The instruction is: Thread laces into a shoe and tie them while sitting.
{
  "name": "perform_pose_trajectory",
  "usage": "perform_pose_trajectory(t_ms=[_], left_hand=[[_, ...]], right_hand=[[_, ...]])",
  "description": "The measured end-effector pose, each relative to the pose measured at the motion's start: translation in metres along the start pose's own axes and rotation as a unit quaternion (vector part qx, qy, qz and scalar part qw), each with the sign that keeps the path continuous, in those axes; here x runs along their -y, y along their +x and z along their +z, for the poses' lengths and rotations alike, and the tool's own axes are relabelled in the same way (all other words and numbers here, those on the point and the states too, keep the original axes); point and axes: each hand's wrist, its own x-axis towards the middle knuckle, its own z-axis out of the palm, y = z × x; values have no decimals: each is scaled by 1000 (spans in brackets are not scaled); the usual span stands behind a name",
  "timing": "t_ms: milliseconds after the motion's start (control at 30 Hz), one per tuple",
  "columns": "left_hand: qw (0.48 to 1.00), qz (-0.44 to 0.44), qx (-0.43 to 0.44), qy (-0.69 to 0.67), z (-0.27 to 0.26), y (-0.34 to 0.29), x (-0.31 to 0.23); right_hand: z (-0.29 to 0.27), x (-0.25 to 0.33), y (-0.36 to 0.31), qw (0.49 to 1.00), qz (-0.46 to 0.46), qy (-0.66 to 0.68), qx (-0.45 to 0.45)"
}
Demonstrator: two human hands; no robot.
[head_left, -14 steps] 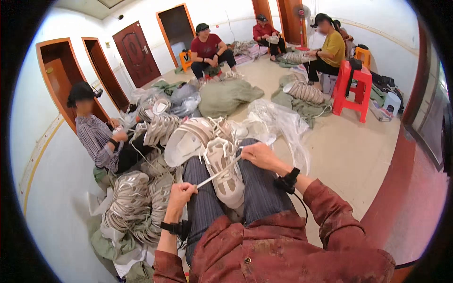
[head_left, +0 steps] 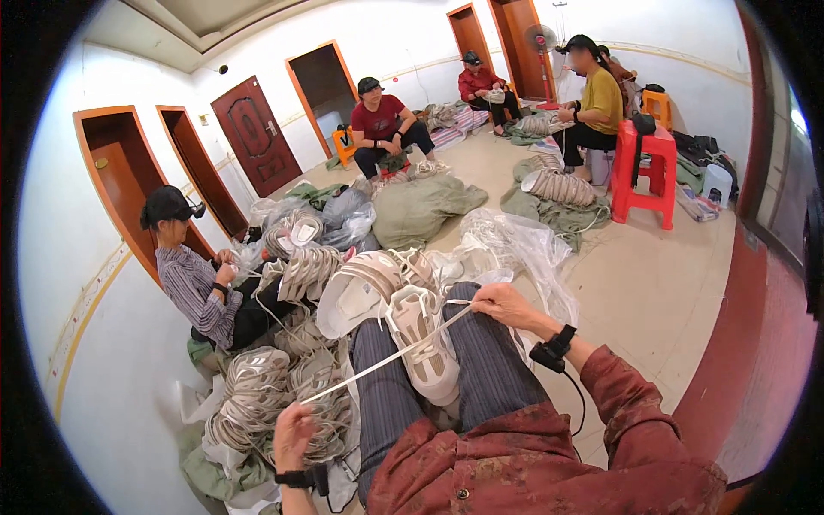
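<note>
A beige and white sneaker (head_left: 429, 365) lies between my thighs, its toe toward me. A pale flat shoelace (head_left: 378, 366) runs taut in a slant across it. My left hand (head_left: 293, 438) pinches the lower end, out beside my left thigh above the shoe pile. My right hand (head_left: 505, 306) grips the lace near my right knee, fingers closed. Just beyond the sneaker, a nested stack of beige shoe uppers (head_left: 360, 292) rests against my left knee.
Bundled shoe uppers (head_left: 253, 399) are heaped at my left. Ahead lie a green sack (head_left: 421, 209) and clear plastic bags (head_left: 515, 249). A person in a striped shirt (head_left: 193, 287) sits close on the left; other people sit farther back. A red stool (head_left: 644, 172) stands at right.
My left hand has moved down and left, drawing out a longer stretch of lace. My right hand keeps its hold near the right knee. The view has shifted slightly.
</note>
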Motion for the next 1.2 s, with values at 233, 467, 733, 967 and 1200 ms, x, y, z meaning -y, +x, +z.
perform_pose_trajectory(t_ms=[233,467,733,967,1200], left_hand=[[974,82,-102,-184,-122,-56,-38],[951,159,-141,-223,-208,-125,-56],[891,252,-316,204,-232,-189,-56],[805,265,-381,369,-217,-213,-72],[802,292,-386,349,-276,-243,-79]], right_hand=[[-36,-56,-38,994,-15,-112,-7],[-54,-101,-92,969,238,-73,-6],[-81,-134,-130,859,443,216,-137],[-105,-142,-146,816,465,239,-248],[-128,-171,-176,782,429,307,-331]])
